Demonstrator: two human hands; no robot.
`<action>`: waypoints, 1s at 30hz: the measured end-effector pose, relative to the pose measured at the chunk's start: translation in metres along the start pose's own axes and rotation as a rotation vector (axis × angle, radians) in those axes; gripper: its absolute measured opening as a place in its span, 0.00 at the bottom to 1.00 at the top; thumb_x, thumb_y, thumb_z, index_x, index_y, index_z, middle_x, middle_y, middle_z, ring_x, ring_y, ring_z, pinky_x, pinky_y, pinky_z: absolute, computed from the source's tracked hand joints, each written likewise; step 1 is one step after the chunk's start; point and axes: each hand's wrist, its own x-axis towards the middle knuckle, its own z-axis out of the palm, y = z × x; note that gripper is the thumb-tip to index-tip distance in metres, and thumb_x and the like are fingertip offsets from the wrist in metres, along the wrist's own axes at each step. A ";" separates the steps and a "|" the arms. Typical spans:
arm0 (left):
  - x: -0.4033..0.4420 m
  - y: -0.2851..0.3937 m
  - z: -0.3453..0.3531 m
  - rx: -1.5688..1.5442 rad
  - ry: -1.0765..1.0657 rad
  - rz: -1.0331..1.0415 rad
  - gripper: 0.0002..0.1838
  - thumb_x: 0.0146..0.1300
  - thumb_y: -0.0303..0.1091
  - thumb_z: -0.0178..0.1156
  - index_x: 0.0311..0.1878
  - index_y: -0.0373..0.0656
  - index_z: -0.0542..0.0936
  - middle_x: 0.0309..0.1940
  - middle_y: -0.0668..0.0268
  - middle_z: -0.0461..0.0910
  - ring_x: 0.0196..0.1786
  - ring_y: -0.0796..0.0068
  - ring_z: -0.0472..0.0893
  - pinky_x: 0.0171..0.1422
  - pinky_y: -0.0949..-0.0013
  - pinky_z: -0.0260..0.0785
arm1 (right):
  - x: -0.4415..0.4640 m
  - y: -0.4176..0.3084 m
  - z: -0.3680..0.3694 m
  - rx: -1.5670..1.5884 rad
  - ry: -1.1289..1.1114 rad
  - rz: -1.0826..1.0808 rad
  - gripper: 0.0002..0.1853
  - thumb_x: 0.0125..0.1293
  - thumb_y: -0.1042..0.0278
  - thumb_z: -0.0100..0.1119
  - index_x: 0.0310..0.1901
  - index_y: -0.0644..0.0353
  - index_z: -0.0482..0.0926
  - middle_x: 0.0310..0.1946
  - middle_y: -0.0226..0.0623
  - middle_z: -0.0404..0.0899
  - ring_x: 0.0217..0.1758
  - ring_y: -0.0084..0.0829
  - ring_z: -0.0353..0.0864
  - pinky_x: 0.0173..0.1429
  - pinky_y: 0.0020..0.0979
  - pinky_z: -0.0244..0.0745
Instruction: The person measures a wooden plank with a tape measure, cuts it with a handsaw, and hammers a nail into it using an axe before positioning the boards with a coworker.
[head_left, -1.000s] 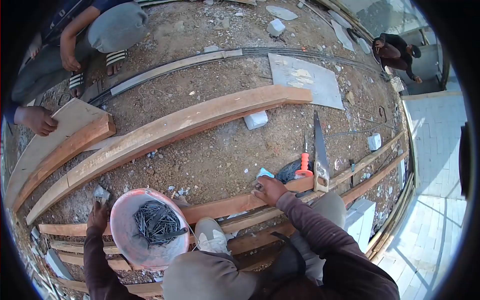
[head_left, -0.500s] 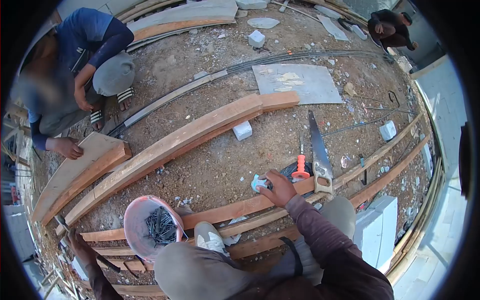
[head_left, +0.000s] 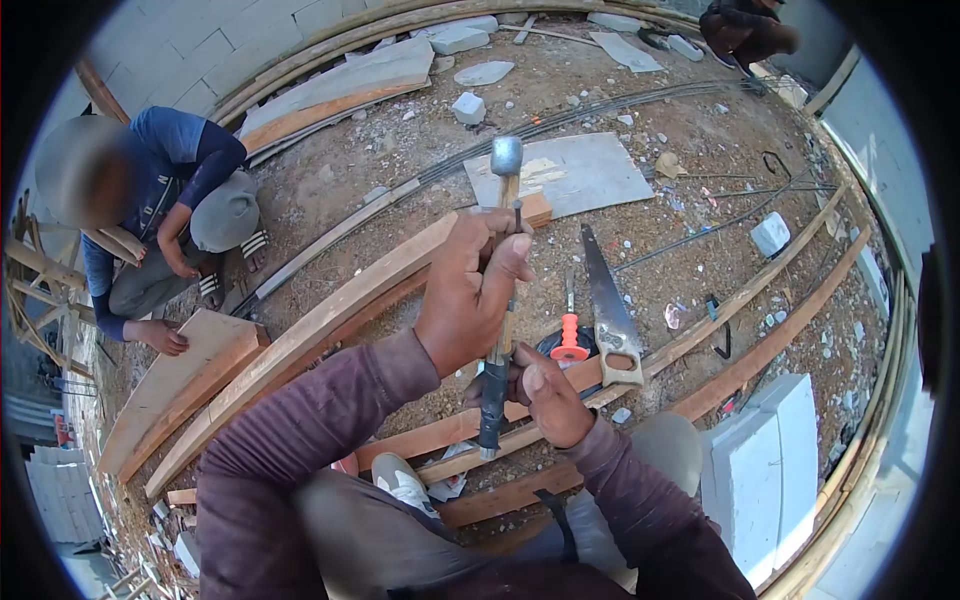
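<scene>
A hammer stands roughly upright in front of me, its metal head at the top and dark tape around the lower handle. My right hand is closed around the taped part. Higher up, my left hand pinches a nail between thumb and fingers, its head pointing up. That hand overlaps the hammer's upper handle; whether it also grips the handle I cannot tell. Just beyond my right hand lie a handsaw and a chisel with an orange hand guard.
Long timber beams cross the ground ahead. At left a co-worker crouches with one hand on a short board. Pale blocks stand at my right. A flat grey sheet lies farther off; another person crouches at the back.
My left hand has come from the lower left to the centre. My right hand has drawn back from the ground and now holds the hammer; the light-blue item it held is out of sight.
</scene>
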 end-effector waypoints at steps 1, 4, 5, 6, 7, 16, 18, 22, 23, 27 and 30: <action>0.002 -0.016 0.027 -0.083 -0.052 -0.001 0.10 0.78 0.34 0.54 0.53 0.37 0.72 0.40 0.65 0.74 0.38 0.81 0.80 0.39 0.73 0.72 | -0.012 -0.006 -0.007 0.070 0.050 0.033 0.25 0.78 0.47 0.53 0.57 0.63 0.69 0.39 0.39 0.81 0.40 0.30 0.83 0.46 0.32 0.80; -0.001 -0.033 0.083 -0.282 -0.098 -0.146 0.12 0.78 0.35 0.54 0.54 0.36 0.72 0.40 0.64 0.74 0.39 0.78 0.80 0.41 0.71 0.73 | -0.049 -0.023 -0.018 0.182 0.251 0.118 0.20 0.80 0.49 0.50 0.51 0.61 0.70 0.31 0.34 0.78 0.30 0.25 0.80 0.37 0.27 0.78; -0.002 -0.041 0.089 -0.258 -0.101 -0.167 0.12 0.78 0.35 0.54 0.54 0.36 0.72 0.40 0.64 0.74 0.40 0.77 0.80 0.42 0.71 0.73 | -0.059 -0.028 -0.018 0.144 0.351 0.140 0.18 0.80 0.51 0.50 0.49 0.60 0.70 0.29 0.33 0.77 0.28 0.23 0.78 0.34 0.26 0.76; -0.006 -0.055 0.095 -0.238 -0.091 -0.185 0.12 0.78 0.36 0.54 0.54 0.36 0.72 0.40 0.64 0.74 0.41 0.76 0.80 0.43 0.70 0.73 | -0.069 -0.031 -0.020 0.096 0.441 0.170 0.16 0.80 0.53 0.51 0.46 0.60 0.70 0.27 0.31 0.76 0.26 0.22 0.77 0.32 0.25 0.75; -0.007 -0.068 0.096 -0.215 -0.063 -0.196 0.12 0.78 0.36 0.54 0.54 0.36 0.72 0.40 0.63 0.74 0.42 0.75 0.80 0.44 0.70 0.73 | -0.078 -0.027 -0.026 -0.033 0.521 0.199 0.15 0.79 0.55 0.52 0.46 0.60 0.71 0.26 0.31 0.76 0.25 0.22 0.77 0.31 0.25 0.75; 0.028 -0.198 -0.043 0.222 0.389 -0.147 0.08 0.72 0.31 0.61 0.46 0.35 0.77 0.32 0.68 0.78 0.35 0.82 0.74 0.41 0.72 0.69 | -0.102 -0.020 -0.068 -0.542 0.629 0.375 0.12 0.74 0.62 0.61 0.40 0.63 0.74 0.24 0.31 0.78 0.21 0.20 0.77 0.24 0.24 0.71; 0.035 -0.238 -0.098 0.291 0.431 -0.145 0.10 0.69 0.33 0.62 0.43 0.34 0.79 0.32 0.63 0.82 0.34 0.75 0.79 0.41 0.67 0.72 | -0.099 -0.017 -0.066 -0.554 0.611 0.371 0.12 0.74 0.62 0.61 0.40 0.64 0.74 0.24 0.31 0.77 0.20 0.20 0.77 0.24 0.25 0.71; 0.032 -0.269 -0.156 0.337 0.381 -0.204 0.11 0.69 0.35 0.63 0.38 0.35 0.81 0.31 0.62 0.83 0.34 0.74 0.80 0.41 0.66 0.72 | -0.088 -0.011 -0.062 -0.609 0.534 0.443 0.12 0.74 0.63 0.61 0.43 0.65 0.76 0.24 0.31 0.77 0.21 0.19 0.77 0.25 0.24 0.72; 0.029 -0.274 -0.158 0.329 0.391 -0.200 0.11 0.69 0.36 0.63 0.37 0.35 0.82 0.30 0.61 0.84 0.33 0.74 0.80 0.41 0.66 0.72 | -0.087 -0.009 -0.062 -0.624 0.513 0.467 0.12 0.74 0.63 0.61 0.43 0.65 0.76 0.24 0.30 0.78 0.22 0.19 0.77 0.25 0.24 0.73; 0.023 -0.271 -0.158 0.461 0.391 -0.247 0.12 0.69 0.36 0.62 0.37 0.35 0.82 0.30 0.58 0.83 0.33 0.69 0.80 0.42 0.64 0.72 | -0.072 0.010 -0.063 -0.621 0.472 0.476 0.12 0.74 0.64 0.62 0.44 0.65 0.76 0.25 0.29 0.77 0.22 0.19 0.78 0.25 0.24 0.73; 0.021 -0.272 -0.161 0.506 0.369 -0.176 0.12 0.69 0.37 0.61 0.39 0.35 0.82 0.31 0.55 0.82 0.34 0.64 0.81 0.44 0.62 0.72 | -0.054 0.025 -0.065 -0.641 0.454 0.459 0.12 0.74 0.63 0.62 0.44 0.65 0.76 0.24 0.28 0.76 0.23 0.18 0.77 0.26 0.23 0.73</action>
